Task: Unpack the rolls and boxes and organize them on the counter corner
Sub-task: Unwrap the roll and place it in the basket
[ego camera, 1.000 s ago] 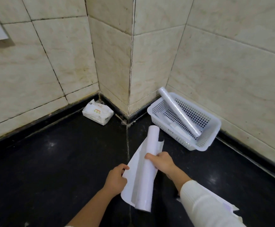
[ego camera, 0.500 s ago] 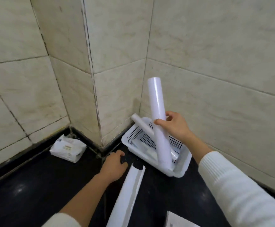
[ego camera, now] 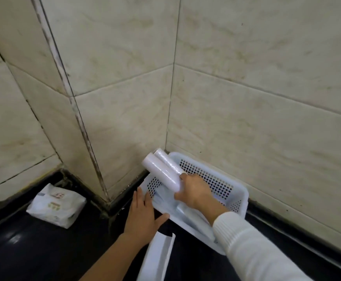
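A white perforated basket (ego camera: 237, 192) stands on the black counter in the tiled wall corner. My right hand (ego camera: 194, 191) is closed around a white plastic-wrap roll (ego camera: 161, 173) and holds it slanted over the basket's left end. A second roll (ego camera: 166, 160) lies right behind it, propped on the basket's far rim. My left hand (ego camera: 145, 213) rests flat with fingers apart against the basket's near left edge. An empty white box (ego camera: 157, 258) lies open on the counter just below my left hand. Pale packaging lies inside the basket, partly hidden by my right arm.
A white soft pack of tissues (ego camera: 57, 205) lies on the black counter (ego camera: 33, 250) at the left, against the wall. Beige tiled walls close off the back and right, with a jutting wall corner (ego camera: 96, 173) between the pack and the basket.
My right hand has lowered the roll from upright to slanted beside the other roll in the basket. My left hand has moved from the counter to the basket's edge. The view has shifted closer.
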